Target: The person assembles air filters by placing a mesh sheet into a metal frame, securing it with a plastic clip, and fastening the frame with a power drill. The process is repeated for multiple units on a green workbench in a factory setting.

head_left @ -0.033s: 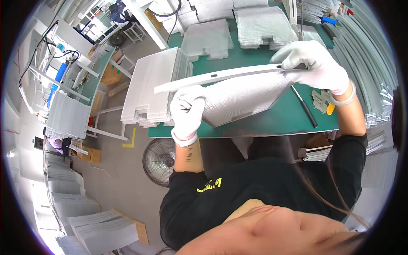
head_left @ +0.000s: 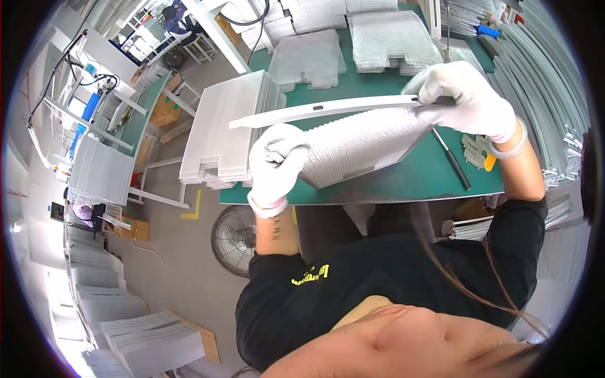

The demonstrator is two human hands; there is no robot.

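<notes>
Both forearms reach up over the green table (head_left: pixel 416 179); left one runs nearly straight up, right one comes in from the right side, elbow bent, hand angled inward and set higher than the left. Left hand (head_left: pixel 277 165), white glove, fingers curled in, closed at the left edge of a silvery mesh panel (head_left: pixel 368 145), just under a white slotted strip (head_left: pixel 359 105); exact finger contact on the far side hidden. Right hand (head_left: pixel 469 101), also gloved, fingers bent over the strip's right end with the thumb side below, pinching it by the panel's upper right corner. Strip lies along the panel's top edge, its left end sticking out past the left hand. Panel tilted, between the hands, over the table's front part; can't tell if its lower edge touches the tabletop. Black-handled tool (head_left: pixel 457 165) on the table, below the right hand. Panel stack (head_left: pixel 220 120) left of the left hand.
</notes>
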